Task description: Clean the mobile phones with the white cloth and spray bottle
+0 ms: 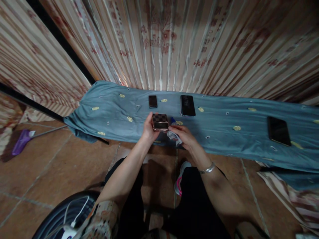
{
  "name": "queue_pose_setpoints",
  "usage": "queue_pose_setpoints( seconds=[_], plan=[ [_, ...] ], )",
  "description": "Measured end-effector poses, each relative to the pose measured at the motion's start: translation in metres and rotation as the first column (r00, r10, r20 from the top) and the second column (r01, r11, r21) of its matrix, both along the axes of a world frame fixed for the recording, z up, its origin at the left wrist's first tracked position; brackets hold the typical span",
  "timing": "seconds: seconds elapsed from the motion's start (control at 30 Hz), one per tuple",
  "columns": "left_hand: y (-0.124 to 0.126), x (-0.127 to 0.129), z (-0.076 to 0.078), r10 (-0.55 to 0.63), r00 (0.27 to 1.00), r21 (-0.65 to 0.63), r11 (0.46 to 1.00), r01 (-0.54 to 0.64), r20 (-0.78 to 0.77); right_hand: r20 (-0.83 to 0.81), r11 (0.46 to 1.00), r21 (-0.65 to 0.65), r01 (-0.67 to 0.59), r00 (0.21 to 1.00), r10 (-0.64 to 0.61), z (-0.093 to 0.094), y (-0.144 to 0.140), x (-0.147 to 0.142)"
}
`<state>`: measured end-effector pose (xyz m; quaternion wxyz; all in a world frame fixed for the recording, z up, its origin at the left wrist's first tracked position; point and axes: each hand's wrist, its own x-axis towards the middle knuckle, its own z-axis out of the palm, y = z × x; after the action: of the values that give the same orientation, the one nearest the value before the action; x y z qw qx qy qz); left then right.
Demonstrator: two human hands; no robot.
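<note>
Right, biggest first: curtain wall [174, 39] across the far side, striped w/ faded red print. Below it, teal cloth [224, 139] w/ yellow dots spread over a long table, running left to right. Tiled floor [45, 166] near side, purple broom [21, 141] lying far left.

On the cloth: dark tablet-ish phone [278, 130] far right, well apart from the rest. Big phone [187, 105] centre-far, small phone [153, 101] just left of it, both face up, screens off.

Now the action, centre, near edge of the cloth. Left hand [149, 130] wrapped around a folded flip phone [160, 122], checkered top half, pinkish metal lower edge; fingers closed on its left side. Right hand [183, 134] just beside it, closed on a crumpled white cloth [174, 136], bracelet on that wrist. Small blue-capped bottle [172, 120] peeking behind, btwn phone and right hand.

Handling call: the flip phone looks rigid, compact, fairly light, prob slick on the glossy faces and breakable at the hinge. Best gripped by the metal side edges, not the faces.
</note>
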<state>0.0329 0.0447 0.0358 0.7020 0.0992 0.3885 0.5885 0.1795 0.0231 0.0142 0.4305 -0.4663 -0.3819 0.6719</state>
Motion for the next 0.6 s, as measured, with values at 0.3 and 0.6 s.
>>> queue_pose_setpoints(
  seconds=[0.3, 0.6],
  plan=[
    [0.016, 0.032, -0.003, -0.068, 0.995, 0.065, 0.996, 0.063, 0.073, -0.151, 0.982, -0.102, 0.158, 0.973, -0.172, 0.000, 0.008, 0.019],
    [0.023, 0.043, -0.005, -0.093, 0.994, 0.038, 0.995, 0.091, 0.051, -0.176, 0.963, -0.116, 0.242, 0.950, -0.259, -0.007, 0.016, 0.024]
  ],
)
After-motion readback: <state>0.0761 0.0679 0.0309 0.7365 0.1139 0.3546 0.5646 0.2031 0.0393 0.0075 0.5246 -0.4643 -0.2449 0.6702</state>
